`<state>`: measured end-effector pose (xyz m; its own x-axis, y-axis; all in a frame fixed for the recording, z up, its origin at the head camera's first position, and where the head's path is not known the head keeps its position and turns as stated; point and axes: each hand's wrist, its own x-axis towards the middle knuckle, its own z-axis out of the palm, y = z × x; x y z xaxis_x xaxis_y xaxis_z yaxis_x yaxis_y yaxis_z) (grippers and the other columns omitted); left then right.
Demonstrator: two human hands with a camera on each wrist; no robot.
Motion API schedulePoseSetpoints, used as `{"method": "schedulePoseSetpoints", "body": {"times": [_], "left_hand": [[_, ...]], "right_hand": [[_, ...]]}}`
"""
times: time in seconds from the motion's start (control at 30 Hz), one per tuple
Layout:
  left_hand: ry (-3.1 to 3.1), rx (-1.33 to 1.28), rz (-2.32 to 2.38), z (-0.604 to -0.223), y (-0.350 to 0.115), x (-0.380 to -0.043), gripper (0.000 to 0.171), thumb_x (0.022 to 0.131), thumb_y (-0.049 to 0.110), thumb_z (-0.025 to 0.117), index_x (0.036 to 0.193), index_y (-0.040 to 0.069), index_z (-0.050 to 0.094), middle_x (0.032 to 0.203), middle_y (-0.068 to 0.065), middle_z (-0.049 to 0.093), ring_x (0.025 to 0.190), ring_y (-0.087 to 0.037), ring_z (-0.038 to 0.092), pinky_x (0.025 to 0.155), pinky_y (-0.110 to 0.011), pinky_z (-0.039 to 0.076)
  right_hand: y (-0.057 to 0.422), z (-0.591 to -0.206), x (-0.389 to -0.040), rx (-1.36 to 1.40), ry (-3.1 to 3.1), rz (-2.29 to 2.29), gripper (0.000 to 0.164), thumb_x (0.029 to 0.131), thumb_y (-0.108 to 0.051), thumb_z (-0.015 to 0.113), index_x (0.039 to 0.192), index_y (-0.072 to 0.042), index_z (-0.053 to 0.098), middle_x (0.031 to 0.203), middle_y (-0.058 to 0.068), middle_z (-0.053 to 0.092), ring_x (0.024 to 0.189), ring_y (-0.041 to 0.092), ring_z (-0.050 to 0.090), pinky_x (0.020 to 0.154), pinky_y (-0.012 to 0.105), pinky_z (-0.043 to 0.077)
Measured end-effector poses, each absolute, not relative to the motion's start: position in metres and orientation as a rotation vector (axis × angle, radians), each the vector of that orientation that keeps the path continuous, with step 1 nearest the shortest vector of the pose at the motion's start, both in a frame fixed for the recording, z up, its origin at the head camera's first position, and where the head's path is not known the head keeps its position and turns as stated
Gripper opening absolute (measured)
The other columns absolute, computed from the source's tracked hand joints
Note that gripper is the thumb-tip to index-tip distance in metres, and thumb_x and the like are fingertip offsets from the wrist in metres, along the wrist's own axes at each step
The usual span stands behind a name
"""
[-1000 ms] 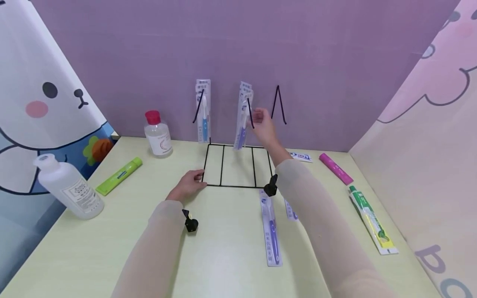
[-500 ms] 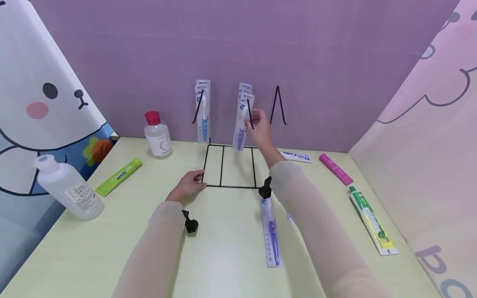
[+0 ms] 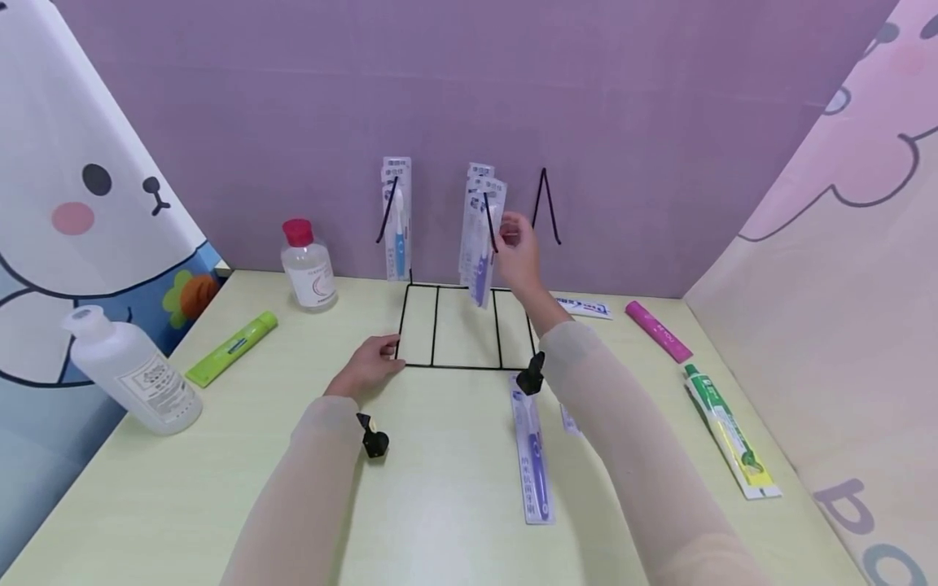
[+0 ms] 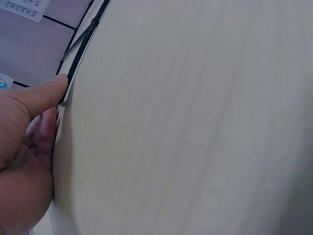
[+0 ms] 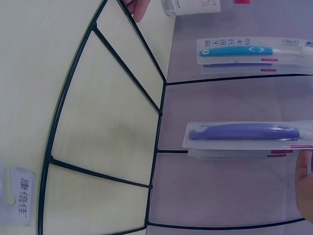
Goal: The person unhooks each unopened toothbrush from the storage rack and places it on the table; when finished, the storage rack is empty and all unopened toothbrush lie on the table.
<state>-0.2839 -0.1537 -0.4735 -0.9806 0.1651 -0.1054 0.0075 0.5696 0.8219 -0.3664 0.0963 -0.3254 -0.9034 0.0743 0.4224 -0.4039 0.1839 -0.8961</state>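
Observation:
A black wire display rack [image 3: 454, 367] stands on the table with long sloping hooks. My left hand [image 3: 366, 366] grips its front left corner, the thumb on the wire in the left wrist view. Several packaged toothbrushes hang from the middle hook. My right hand [image 3: 519, 256] pinches the right edge of the front packaged toothbrush [image 3: 479, 286], which has a purple handle, close to the hook's tip. In the right wrist view that purple toothbrush [image 5: 244, 132] lies in front of another pack, with one finger [image 5: 303, 171] at its edge. Blue packaged toothbrushes [image 3: 399, 236] hang on the left hook.
A purple packaged toothbrush [image 3: 535, 456] lies in front of the rack, another partly under my right sleeve. On the left are a pump bottle [image 3: 139, 370], a red-capped bottle [image 3: 309, 273] and a green tube [image 3: 233, 348]. Pink [image 3: 658, 330] and green-yellow tubes [image 3: 733, 431] lie right.
The front purple toothbrush pack has swung right and forward, apart from the packs behind it, together with my right hand. My left hand stays on the rack corner.

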Motion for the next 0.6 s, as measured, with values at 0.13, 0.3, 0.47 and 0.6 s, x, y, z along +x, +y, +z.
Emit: {"method": "schedulePoseSetpoints", "body": {"times": [0.13,0.3,0.47,0.6], "left_hand": [[2.621,0.146,1.374,-0.470,-0.153,-0.282,0.057,0.087,0.012,0.061,0.137,0.001,0.035,0.125,-0.019,0.043,0.114,-0.031,0.040,0.098,-0.044,0.031],[2.608,0.136,1.375,-0.468,-0.153,-0.281,0.057,0.087,0.012,0.060,0.137,0.001,0.034,0.126,-0.020,0.042,0.116,-0.032,0.039,0.099,-0.044,0.030],[2.592,0.138,1.384,-0.469,-0.154,-0.281,0.057,0.087,0.014,0.060,0.138,0.003,0.035,0.126,-0.019,0.042,0.117,-0.032,0.038,0.099,-0.044,0.029],[2.617,0.180,1.381,-0.468,-0.155,-0.280,0.057,0.087,0.017,0.061,0.136,0.002,0.037,0.124,-0.020,0.044,0.114,-0.033,0.040,0.097,-0.044,0.031]], "right_hand": [[0.109,-0.328,-0.357,0.383,-2.025,1.847,0.028,0.088,0.000,0.054,0.115,-0.006,0.048,0.097,0.009,0.053,0.084,0.019,0.051,0.067,0.032,0.049],[0.125,-0.335,-0.340,0.411,-2.020,1.930,0.029,0.087,0.002,0.053,0.115,-0.005,0.046,0.096,0.011,0.054,0.080,0.020,0.052,0.065,0.035,0.052],[0.137,-0.350,-0.318,0.331,-2.188,2.065,0.041,0.085,0.005,0.055,0.123,-0.005,0.043,0.098,0.014,0.052,0.081,0.023,0.053,0.065,0.037,0.053],[0.139,-0.369,-0.297,0.221,-2.381,2.177,0.049,0.085,0.004,0.054,0.130,-0.007,0.038,0.105,0.018,0.052,0.087,0.027,0.054,0.070,0.041,0.052]]}}
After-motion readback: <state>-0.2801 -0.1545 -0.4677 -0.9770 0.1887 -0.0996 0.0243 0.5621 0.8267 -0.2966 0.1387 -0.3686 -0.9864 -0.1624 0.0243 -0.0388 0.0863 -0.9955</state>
